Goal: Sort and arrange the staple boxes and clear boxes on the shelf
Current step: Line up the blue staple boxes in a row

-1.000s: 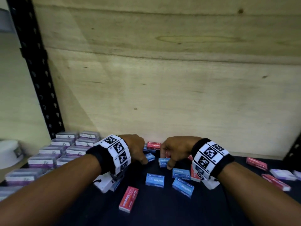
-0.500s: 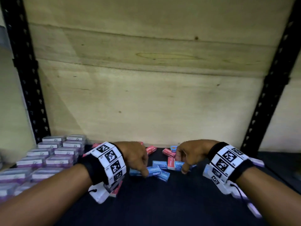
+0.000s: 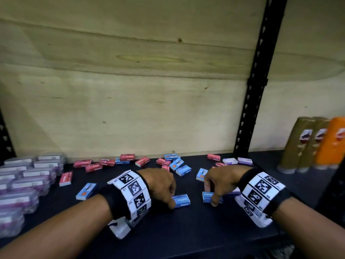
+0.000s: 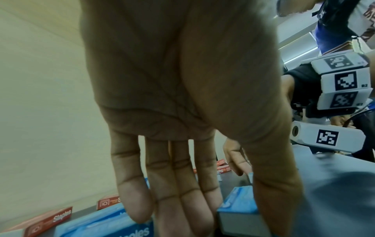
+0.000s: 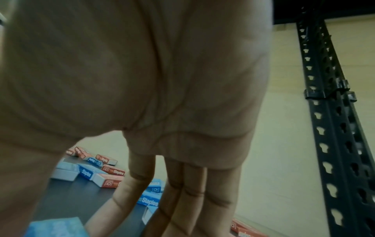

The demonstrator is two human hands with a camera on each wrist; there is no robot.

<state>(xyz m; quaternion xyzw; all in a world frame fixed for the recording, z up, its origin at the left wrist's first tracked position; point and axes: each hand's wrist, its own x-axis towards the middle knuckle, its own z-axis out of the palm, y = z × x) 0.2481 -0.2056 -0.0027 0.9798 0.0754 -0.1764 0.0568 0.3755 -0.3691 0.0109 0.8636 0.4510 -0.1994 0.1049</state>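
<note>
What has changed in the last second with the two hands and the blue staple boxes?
Both hands drew back from the pile near the back wall toward the front of the shelf. The left hand now holds one blue staple box; the right hand holds another blue box, the two boxes apart. The stacked clear boxes on the left stayed as they were.

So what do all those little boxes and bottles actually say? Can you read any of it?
"Staples": on the blue box the left hand grips.
"Staples": on a red box, left wrist view.
"Staples": on red box and blue box, right wrist view.
"10" in a square: beside that word on the red boxes.
Clear boxes' white labels: too blurred.
Bottles' labels: too blurred.
Wristband squares: patterns, not words.
</note>
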